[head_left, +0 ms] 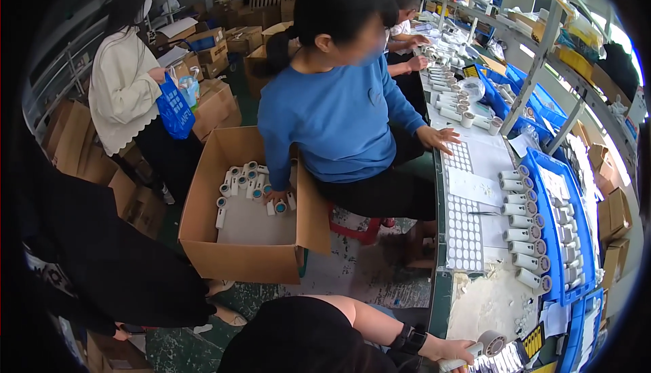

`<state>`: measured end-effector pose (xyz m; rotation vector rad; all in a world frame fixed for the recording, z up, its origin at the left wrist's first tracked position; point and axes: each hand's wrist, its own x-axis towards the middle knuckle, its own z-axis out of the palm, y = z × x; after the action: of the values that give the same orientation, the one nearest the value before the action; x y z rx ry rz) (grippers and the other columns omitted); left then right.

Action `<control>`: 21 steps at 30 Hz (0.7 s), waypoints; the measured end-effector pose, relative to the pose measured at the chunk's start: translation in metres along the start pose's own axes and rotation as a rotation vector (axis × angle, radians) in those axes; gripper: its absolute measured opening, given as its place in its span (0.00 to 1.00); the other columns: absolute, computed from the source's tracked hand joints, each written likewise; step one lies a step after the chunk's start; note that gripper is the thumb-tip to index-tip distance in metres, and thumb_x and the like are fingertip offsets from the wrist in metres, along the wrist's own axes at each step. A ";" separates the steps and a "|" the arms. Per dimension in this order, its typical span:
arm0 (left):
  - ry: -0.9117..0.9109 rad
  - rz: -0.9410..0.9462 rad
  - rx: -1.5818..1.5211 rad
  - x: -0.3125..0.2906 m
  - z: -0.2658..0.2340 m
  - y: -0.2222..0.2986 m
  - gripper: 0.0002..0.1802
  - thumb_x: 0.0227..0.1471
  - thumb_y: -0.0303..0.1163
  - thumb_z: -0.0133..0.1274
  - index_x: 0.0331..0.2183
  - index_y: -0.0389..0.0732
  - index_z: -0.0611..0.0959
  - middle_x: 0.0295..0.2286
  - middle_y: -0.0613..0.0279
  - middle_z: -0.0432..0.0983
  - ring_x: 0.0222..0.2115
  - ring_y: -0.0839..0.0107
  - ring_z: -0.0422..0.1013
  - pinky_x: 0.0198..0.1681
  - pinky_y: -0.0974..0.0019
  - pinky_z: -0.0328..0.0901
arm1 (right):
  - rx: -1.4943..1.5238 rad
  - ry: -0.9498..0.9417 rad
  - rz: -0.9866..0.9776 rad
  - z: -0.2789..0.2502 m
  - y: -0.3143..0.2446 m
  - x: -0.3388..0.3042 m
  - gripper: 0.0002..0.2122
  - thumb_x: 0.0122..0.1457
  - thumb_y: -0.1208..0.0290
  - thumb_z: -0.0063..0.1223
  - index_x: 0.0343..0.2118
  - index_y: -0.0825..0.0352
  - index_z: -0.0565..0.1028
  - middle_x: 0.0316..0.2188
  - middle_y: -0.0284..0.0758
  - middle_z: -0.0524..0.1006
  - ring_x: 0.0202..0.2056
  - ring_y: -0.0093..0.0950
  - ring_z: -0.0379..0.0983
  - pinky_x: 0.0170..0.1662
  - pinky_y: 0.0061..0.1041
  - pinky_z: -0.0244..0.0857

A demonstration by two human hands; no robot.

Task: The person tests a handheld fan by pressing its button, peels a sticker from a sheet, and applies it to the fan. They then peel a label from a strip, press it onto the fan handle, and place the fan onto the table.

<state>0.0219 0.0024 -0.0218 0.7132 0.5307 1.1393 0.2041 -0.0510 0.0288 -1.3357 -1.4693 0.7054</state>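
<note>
At the bottom right, my left hand [456, 351], with a black band on its wrist, is closed round the white handle of a handheld device with a round grey head [491, 343]. Shiny silvery pieces [503, 361] lie close beside that head. No part of my right hand can be made out. On the bench ahead, a row of similar white devices [523, 236] lies with round heads to the right. Left of the row is a sheet of round white stickers [464, 237], with a pair of tweezers [485, 213] near it.
A blue crate [588, 264] of white devices stands right of the row. A co-worker in a blue sweater [332, 115] sits ahead, one hand in a cardboard box [237, 261] of devices, the other over the bench. Another person [125, 88] stands at left. Metal shelf posts [542, 54] rise at right.
</note>
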 end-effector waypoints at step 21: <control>0.045 -0.052 0.264 0.014 0.003 -0.015 0.36 0.40 0.36 0.63 0.51 0.40 0.68 0.41 0.57 0.69 0.43 0.69 0.64 0.43 0.63 0.65 | 0.295 0.134 -0.660 0.004 0.116 0.022 0.16 0.52 0.77 0.53 0.45 0.71 0.70 0.39 0.45 0.73 0.38 0.36 0.72 0.41 0.30 0.67</control>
<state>0.0376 0.0112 -0.0312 0.8977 0.7426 1.0492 0.2470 -0.0038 -0.0702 -0.5995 -1.5046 0.3676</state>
